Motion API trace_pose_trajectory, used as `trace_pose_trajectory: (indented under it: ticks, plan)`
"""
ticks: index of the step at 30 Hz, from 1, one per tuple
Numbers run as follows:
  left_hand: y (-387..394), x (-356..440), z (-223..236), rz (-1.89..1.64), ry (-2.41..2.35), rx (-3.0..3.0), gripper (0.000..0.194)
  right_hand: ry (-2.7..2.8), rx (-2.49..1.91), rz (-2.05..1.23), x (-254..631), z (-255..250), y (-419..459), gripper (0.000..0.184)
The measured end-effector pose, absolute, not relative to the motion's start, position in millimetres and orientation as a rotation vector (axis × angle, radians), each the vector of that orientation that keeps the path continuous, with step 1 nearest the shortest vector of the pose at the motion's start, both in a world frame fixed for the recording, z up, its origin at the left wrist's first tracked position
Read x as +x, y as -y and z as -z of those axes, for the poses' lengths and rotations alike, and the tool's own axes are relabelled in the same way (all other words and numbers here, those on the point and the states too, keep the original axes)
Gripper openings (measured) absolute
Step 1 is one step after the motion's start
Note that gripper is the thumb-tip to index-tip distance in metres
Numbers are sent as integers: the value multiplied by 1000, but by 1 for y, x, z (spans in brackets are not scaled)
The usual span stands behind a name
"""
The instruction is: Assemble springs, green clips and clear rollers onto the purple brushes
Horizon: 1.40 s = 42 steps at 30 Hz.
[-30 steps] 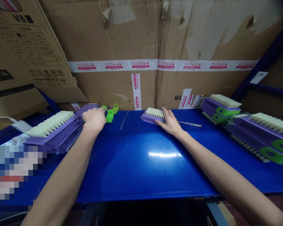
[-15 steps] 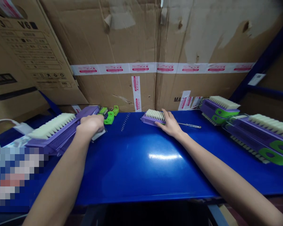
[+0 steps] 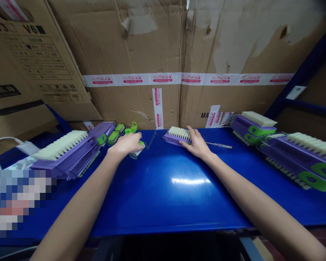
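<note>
Leftward no longer, the person's left hand [image 3: 125, 145] has swung right, away from the large purple brush [image 3: 61, 150], carrying a small green and pale piece [image 3: 136, 153]. Its fingers are closed around that piece, just above the worktop [image 3: 165, 203] or touching it; I cannot tell which. Just beyond the fingertips, the thin metal spring [image 3: 152, 139] has shifted slightly to the right. Green clips [image 3: 131, 128] and small green blocks [image 3: 113, 137] lie behind and left of the hand.

Meanwhile the right hand [image 3: 197, 145] has stayed put, its fingers gripping the right end of the purple brush with cream bristles [image 3: 176, 135], which lies bristles up near the back. A screwdriver [image 3: 220, 145] lies just right of that hand. Farther right are more purple brushes [image 3: 290, 154] with green ends. Cardboard [image 3: 130, 43] stands behind everything.
</note>
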<state>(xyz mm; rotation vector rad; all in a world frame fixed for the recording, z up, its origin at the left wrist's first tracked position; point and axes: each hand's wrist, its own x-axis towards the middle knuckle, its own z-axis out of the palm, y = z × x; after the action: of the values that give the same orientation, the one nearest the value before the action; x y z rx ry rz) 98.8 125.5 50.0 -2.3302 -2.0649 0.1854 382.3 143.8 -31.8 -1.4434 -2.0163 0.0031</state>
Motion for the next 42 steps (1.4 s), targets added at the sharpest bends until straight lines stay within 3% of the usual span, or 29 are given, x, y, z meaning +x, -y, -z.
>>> trace_pose_trajectory:
  ticks: [5, 9, 13, 18, 21, 24, 30, 33, 42]
  plan:
    - [-138, 89, -47, 456, 2413, -2532, 57, 2016, -1440, -6, 383, 33, -144, 77]
    - [-144, 78, -47, 1468, 2802, -2492, 38, 2017, -1435, -11, 383, 33, -144, 78]
    - [-148, 70, -46, 2394, 2818, -2371, 29, 2019, -1450, -13, 383, 32, -144, 79]
    - [-149, 73, -46, 2771, 2706, -2431, 22, 2014, -1442, -16, 383, 32, -144, 78]
    - [-150, 78, -44, 2724, 2755, -2441, 15, 2013, -1439, -13, 383, 33, -144, 78]
    - [-150, 81, -43, 2410, 2780, -2501, 15, 2018, -1435, -9, 383, 33, -144, 78]
    - [-144, 74, -47, 901, 2559, -2260, 24, 2026, -1437, -8, 383, 31, -144, 78]
    - [-143, 72, -46, 408, 2390, -2161, 32, 2028, -1433, -3, 383, 31, -143, 77]
    - [-136, 98, -34, 93, 2203, -2108, 52, 2028, -1433, -1, 384, 31, -143, 76]
